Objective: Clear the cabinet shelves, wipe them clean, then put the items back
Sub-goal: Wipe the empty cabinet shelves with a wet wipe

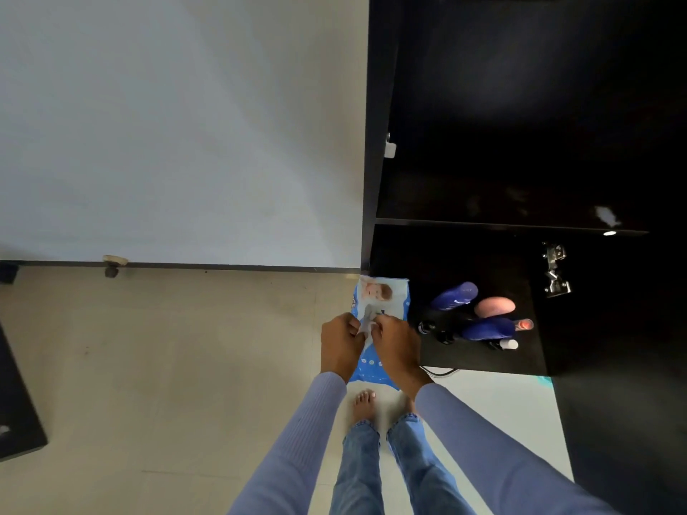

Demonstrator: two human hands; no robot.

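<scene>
A: Where is the wipes pack (386,295)?
B: On the floor (186,366), just beside the open cabinet (375,143).
A: And the hands?
B: Left hand (340,345) and right hand (396,347) both pinch one white wipe (366,330) over the pack. Bottles (483,327) lie on the low shelf (483,360).

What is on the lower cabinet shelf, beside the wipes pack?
On the lower shelf: two blue bottles, a pink rounded item and small dark pieces. The shelf's dark back is unreadable.
</scene>
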